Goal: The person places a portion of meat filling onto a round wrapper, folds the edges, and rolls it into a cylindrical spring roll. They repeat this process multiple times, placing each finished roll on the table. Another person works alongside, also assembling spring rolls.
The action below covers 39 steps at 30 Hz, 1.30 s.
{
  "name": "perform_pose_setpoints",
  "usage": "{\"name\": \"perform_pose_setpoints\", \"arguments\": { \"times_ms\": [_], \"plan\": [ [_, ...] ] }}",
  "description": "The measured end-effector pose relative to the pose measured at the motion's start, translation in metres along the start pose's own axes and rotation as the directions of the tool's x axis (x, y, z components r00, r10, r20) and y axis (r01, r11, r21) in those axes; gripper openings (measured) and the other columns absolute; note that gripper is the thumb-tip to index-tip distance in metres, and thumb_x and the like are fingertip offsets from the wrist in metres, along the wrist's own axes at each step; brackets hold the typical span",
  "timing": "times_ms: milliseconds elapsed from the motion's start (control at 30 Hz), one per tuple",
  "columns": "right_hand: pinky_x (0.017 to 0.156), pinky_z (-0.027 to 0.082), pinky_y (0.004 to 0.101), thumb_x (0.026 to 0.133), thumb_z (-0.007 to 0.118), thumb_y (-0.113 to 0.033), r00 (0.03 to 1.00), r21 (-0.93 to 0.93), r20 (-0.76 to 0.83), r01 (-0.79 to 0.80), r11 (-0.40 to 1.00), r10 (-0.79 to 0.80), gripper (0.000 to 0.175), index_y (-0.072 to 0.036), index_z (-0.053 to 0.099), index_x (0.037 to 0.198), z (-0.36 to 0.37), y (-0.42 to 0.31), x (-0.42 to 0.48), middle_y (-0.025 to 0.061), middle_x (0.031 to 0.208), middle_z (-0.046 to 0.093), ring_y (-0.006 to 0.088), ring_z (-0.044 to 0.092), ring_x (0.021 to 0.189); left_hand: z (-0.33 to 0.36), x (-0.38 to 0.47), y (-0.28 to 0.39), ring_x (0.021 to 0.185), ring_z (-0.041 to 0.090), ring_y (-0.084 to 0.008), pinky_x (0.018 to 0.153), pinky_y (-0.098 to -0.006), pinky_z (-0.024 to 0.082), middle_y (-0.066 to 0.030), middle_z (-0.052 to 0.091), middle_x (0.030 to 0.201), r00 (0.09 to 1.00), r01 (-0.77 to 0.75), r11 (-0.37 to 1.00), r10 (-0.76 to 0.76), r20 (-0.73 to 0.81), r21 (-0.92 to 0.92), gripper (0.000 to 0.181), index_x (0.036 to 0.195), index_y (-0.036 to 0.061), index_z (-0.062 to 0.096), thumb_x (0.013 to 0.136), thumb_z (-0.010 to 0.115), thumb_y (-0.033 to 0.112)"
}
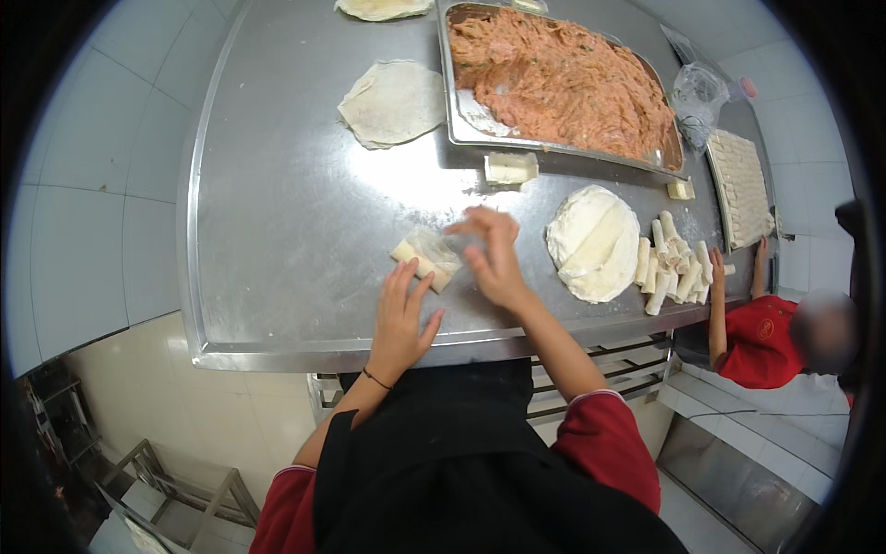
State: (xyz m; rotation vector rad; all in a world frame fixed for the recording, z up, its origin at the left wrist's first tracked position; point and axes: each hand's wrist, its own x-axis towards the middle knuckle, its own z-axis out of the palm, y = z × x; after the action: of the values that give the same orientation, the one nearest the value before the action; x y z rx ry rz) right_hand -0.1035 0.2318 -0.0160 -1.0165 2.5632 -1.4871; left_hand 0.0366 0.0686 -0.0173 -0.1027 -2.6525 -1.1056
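Note:
A partly rolled wrapper (419,260) lies on the steel table, its pale roll at the near side and a thin, translucent flap beyond. My left hand (403,315) rests its fingertips on the rolled part, fingers apart and not closed around it. Just right of the flap, my right hand (493,260) is raised with bent, spread fingers, slightly blurred; nothing shows in it. Farther right sits a round stack of thin dough wrappers (594,242), the top one folded or partly lifted. Finished rolls (675,266) are heaped beside that stack.
A deep metal tray (453,114) of orange-pink minced filling (561,83) stands beyond my hands. Small blocks or tubs of pale paste (511,170) lie near it. Another wrapper stack (393,104) is left of the tray. At right, a co-worker (758,343) reaches toward a roll-filled tray (740,187).

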Motion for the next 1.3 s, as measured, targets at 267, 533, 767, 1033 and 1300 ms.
{"name": "perform_pose_setpoints", "arguments": {
  "times_ms": [267, 533, 767, 1033, 1300],
  "plan": [
    [0.115, 0.002, 0.055, 0.093, 0.048, -0.046, 0.914, -0.363, 0.384, 0.282, 0.888, -0.133, 0.067, -0.013, 0.036, 0.15, 0.017, 0.001, 0.01, 0.0045, 0.134, 0.06, 0.0198, 0.025, 0.147, 0.002, -0.001, -0.002, 0.138, 0.033, -0.0404, 0.113, -0.0537, 0.027, -0.0204, 0.038, 0.147, 1.0, 0.021, 1.0, -0.021, 0.0, -0.002, 0.059, 0.136, 0.0029, 0.048, 0.082, 0.069, 0.014],
    [0.114, 0.007, 0.053, 0.096, 0.043, -0.04, 0.999, -0.405, -0.016, -0.039, 0.914, 0.035, 0.058, -0.008, 0.043, 0.144, -0.013, 0.004, 0.007, 0.0098, 0.141, 0.052, 0.0257, 0.029, 0.143, -0.008, 0.005, 0.001, 0.142, 0.03, -0.0364, 0.116, -0.0528, 0.023, -0.0178, 0.036, 0.15, 0.98, -0.006, 1.0, 0.003, 0.201, 0.011, 0.065, 0.141, 0.0013, 0.043, 0.084, 0.068, 0.021],
    [0.108, 0.021, 0.0441, 0.092, 0.059, -0.025, 0.95, -0.212, -0.269, -0.221, 0.952, 0.161, 0.043, -0.007, 0.054, 0.131, -0.009, -0.004, -0.019, 0.0103, 0.126, 0.059, 0.0253, 0.045, 0.124, 0.003, 0.072, -0.012, 0.144, 0.028, -0.0349, 0.118, -0.0534, 0.014, -0.0181, 0.038, 0.149, 0.911, -0.188, 0.982, 0.183, 0.371, -0.021, 0.058, 0.141, 0.0021, 0.042, 0.09, 0.061, 0.022],
    [0.096, 0.031, 0.0448, 0.079, 0.072, -0.023, 0.99, -0.207, -0.091, -0.124, 0.97, 0.107, 0.051, -0.008, 0.056, 0.125, 0.037, -0.017, -0.002, 0.0104, 0.115, 0.062, 0.0258, 0.055, 0.106, -0.015, 0.061, -0.028, 0.138, 0.034, -0.0378, 0.116, -0.0496, 0.021, -0.0162, 0.048, 0.141, 0.991, 0.093, 0.963, -0.115, -0.074, -0.253, 0.037, 0.131, 0.0025, 0.05, 0.096, 0.049, 0.013],
    [0.102, 0.029, 0.0402, 0.08, 0.075, -0.027, 0.625, -0.229, -0.73, -0.605, 0.763, 0.276, 0.051, -0.008, 0.061, 0.126, -0.112, 0.037, -0.061, 0.0098, 0.117, 0.065, 0.0213, 0.056, 0.107, -0.035, 0.048, -0.033, 0.137, 0.036, -0.0367, 0.113, -0.0477, 0.025, -0.015, 0.051, 0.137, 0.991, 0.101, 0.99, -0.108, -0.073, -0.098, 0.028, 0.12, 0.003, 0.058, 0.093, 0.052, 0.011]
  ]
}}
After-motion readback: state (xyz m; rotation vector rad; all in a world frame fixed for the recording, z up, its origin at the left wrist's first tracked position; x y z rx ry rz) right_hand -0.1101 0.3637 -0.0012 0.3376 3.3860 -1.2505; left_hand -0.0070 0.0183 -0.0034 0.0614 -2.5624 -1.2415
